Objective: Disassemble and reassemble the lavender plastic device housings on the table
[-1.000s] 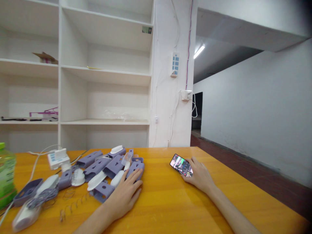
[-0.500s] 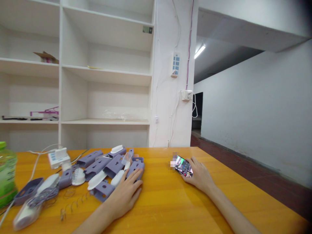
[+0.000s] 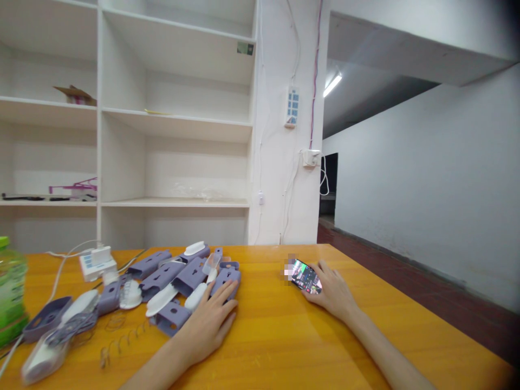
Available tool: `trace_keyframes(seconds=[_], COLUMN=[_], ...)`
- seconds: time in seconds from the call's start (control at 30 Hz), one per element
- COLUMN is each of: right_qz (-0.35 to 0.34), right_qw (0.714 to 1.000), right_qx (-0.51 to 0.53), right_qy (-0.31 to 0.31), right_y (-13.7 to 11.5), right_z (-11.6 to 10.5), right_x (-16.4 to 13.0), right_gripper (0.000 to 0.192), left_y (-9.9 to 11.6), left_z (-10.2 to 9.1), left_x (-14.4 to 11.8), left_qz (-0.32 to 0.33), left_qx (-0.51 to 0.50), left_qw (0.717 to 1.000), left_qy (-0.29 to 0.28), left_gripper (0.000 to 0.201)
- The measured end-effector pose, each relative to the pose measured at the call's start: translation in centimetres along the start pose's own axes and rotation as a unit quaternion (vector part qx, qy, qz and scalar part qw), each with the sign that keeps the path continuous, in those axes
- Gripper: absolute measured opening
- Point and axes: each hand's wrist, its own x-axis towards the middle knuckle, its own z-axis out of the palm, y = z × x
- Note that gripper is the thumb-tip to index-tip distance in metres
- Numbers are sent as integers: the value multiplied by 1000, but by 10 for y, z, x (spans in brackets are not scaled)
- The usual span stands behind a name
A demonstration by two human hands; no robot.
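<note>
Left hand [image 3: 209,325] lies spread against purple shells [image 3: 190,276]; right hand [image 3: 331,292] grips phone [image 3: 304,275], angled far-left.

An orange wooden table [image 3: 284,346] fills the near field. A green translucent plastic bottle [image 3: 10,292] stands at its left edge. A white power strip [image 3: 97,262] with white cables lies far left on it. Behind stands a white open shelf unit [image 3: 174,124], holding a brown cardboard scrap [image 3: 75,95] upper left.
</note>
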Motion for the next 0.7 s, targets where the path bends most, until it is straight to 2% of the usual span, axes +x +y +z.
trace_keyframes(seconds=[0.4, 0.53, 0.7], right_qz=[31, 82, 175], right_qw=[999, 996, 983], right_qx=[-16, -33, -55], right_qy=[-13, -16, -25], right_y=[2, 12, 35], right_z=[3, 7, 13], right_x=[-1, -1, -5], right_gripper=[57, 50, 51], left_y=[0, -2, -5], left_z=[1, 4, 8], left_x=[0, -2, -3], left_qz=[7, -1, -5], left_qx=[10, 11, 21], left_qw=[1000, 1000, 999], left_qy=[7, 22, 50], left_gripper=[28, 31, 46])
